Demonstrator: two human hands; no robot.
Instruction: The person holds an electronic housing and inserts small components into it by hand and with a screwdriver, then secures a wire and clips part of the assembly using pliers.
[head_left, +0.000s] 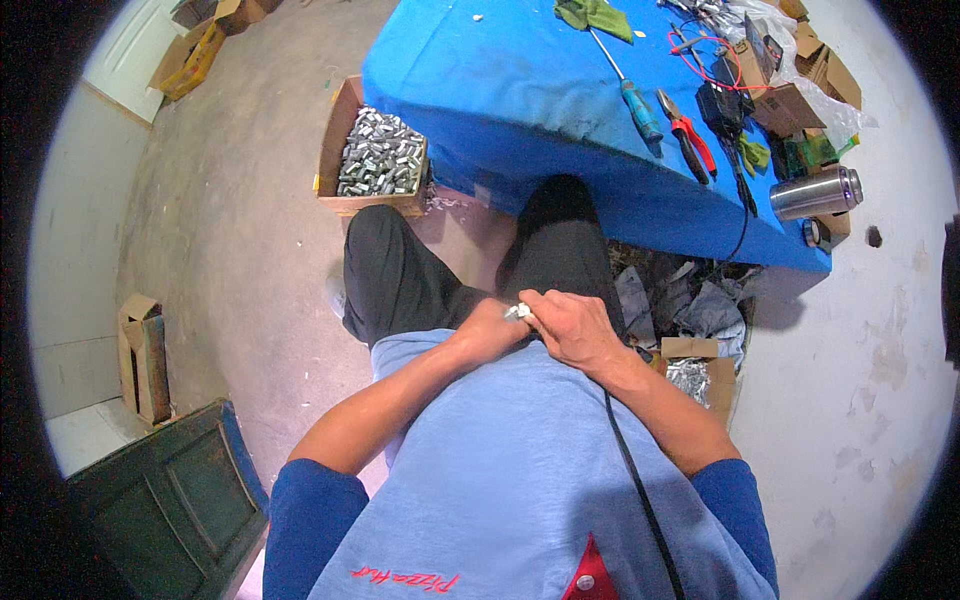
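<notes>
My left hand (488, 331) and my right hand (577, 328) meet in front of my waist, over my lap, both with their fingers closed. Between them a small shiny silvery-white piece (517, 312) sticks out at the fingertips. My right thumb and forefinger press at its right side, while the left fingers curl round its other side. Most of the piece is covered by the fingers, so its full shape cannot be made out. Beyond my knees, a cardboard box (372, 203) holds many short silvery metal cylinders (380, 155).
On the blue-covered table (480, 70) ahead lie a screwdriver (640, 110), red-and-black pliers (688, 138), cables and a steel tumbler (815, 194). At my right, an open carton (690, 348) holds silvery pieces beside grey cloths (710, 312). A dark wooden-framed panel (165, 500) stands at lower left.
</notes>
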